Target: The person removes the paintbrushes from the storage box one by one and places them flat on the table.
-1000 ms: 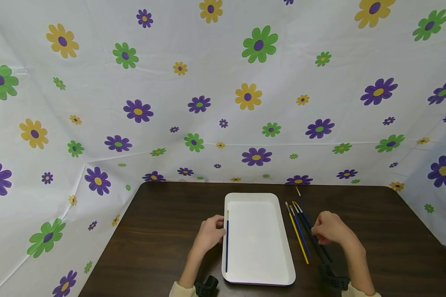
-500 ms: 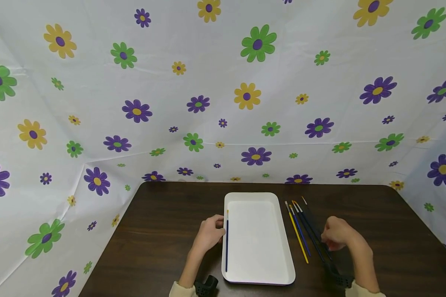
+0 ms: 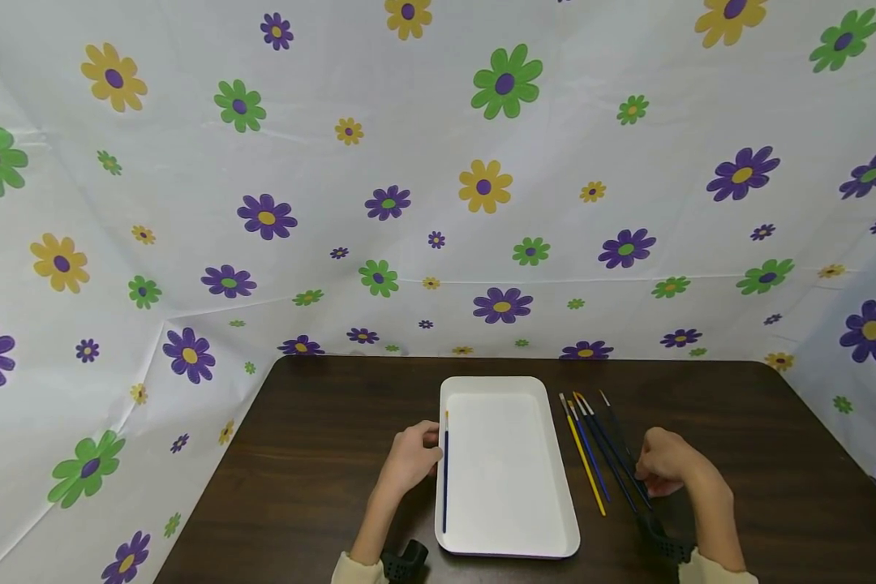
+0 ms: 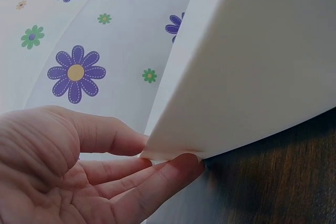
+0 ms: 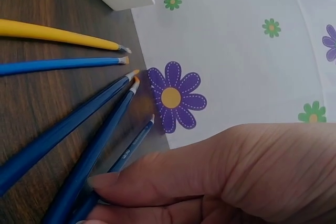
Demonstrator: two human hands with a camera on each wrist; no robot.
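Observation:
A white rectangular tray lies on the table with one thin dark-blue paintbrush along its left side. My left hand grips the tray's left rim; up close in the left wrist view, thumb and fingers pinch the rim. Right of the tray, my right hand pinches a slim dark paintbrush by its handle, bristles pointing away from me. Beside it lie a yellow paintbrush, a bright-blue paintbrush and two dark-blue paintbrushes, fanned out side by side. The held brush's lower handle is hidden behind the fingers.
The dark wooden table ends at a white flowered cloth behind it and at both sides. Black wrist mounts sit on the left wrist and right wrist.
My right hand has moved right and slightly toward me with the dark paintbrush, whose tip has come back from the table's far edge to beside the other brushes. The left hand has stayed put.

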